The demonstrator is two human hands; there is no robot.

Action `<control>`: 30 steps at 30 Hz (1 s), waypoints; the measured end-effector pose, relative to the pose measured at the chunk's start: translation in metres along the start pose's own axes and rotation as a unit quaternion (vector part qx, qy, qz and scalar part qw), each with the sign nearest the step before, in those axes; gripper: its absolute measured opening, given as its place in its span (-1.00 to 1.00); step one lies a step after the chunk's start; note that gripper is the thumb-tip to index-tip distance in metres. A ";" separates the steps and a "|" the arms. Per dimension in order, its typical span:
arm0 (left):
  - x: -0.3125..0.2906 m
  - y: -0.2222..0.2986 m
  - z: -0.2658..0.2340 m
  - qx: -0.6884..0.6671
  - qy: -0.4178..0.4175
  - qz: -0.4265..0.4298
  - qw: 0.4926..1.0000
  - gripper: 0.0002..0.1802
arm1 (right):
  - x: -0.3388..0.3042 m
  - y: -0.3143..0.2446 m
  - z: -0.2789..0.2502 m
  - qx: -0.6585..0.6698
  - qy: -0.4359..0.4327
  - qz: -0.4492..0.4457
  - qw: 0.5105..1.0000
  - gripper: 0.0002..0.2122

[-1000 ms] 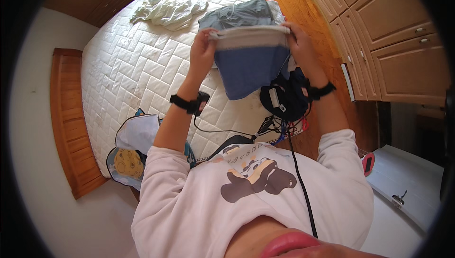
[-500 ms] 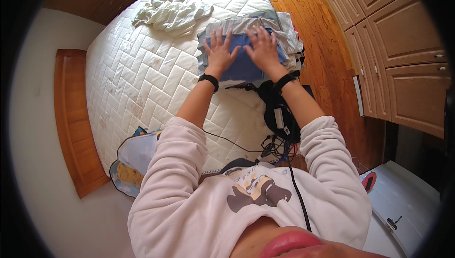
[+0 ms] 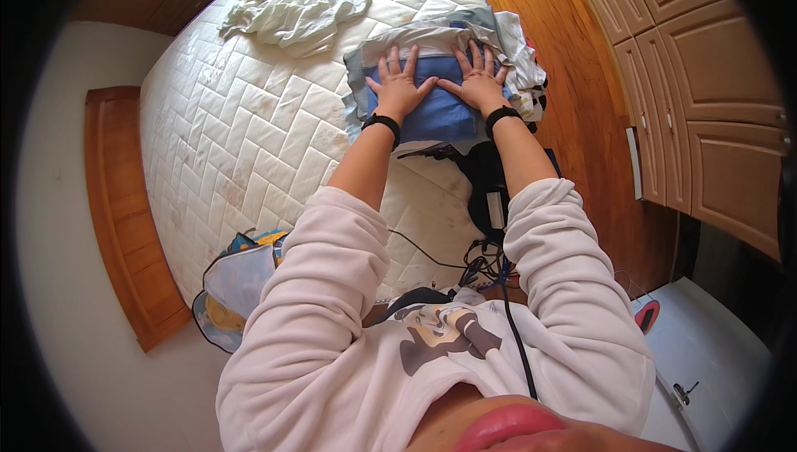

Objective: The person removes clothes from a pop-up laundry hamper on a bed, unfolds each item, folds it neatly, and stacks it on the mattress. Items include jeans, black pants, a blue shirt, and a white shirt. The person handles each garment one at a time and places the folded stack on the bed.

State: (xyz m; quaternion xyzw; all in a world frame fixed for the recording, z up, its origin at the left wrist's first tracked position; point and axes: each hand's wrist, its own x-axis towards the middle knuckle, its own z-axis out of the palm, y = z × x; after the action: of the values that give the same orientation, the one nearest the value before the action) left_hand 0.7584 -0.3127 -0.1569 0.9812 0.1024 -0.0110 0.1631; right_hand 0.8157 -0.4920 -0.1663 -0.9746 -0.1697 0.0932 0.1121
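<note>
A blue folded cloth (image 3: 440,116) lies on top of a pile of clothes on the mattress. Both of my hands rest on it with fingers spread. My left hand (image 3: 401,87) covers its left part, and my right hand (image 3: 479,83) its right part, the two thumbs nearly meeting in the middle. Under and beyond the blue piece shows light grey fabric (image 3: 398,41), where my fingertips reach. White crumpled cloth (image 3: 525,62) sticks out at the pile's right side. What lies beneath my palms is hidden.
The quilted white mattress (image 3: 249,128) has a crumpled pale cloth (image 3: 290,16) at its far side. A black bag (image 3: 477,178) and tangled cables (image 3: 486,261) lie between the pile and my body. Wooden cabinets (image 3: 714,62) stand right, beyond the wood floor (image 3: 573,78).
My hands have come down flat onto the blue cloth, with the thumbs closer together. The view has shifted slightly.
</note>
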 end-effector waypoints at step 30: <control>-0.594 -0.254 -0.242 -0.484 0.322 -0.420 0.697 -0.69 | -0.299 0.175 0.004 0.244 0.231 0.038 0.941 -0.54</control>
State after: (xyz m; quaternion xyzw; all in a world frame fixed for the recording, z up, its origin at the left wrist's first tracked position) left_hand 0.1218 -0.1170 0.0246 0.5652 0.5414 0.2892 0.5511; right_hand 0.5925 -0.7570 -0.1705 -0.9178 -0.0742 -0.0921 0.3790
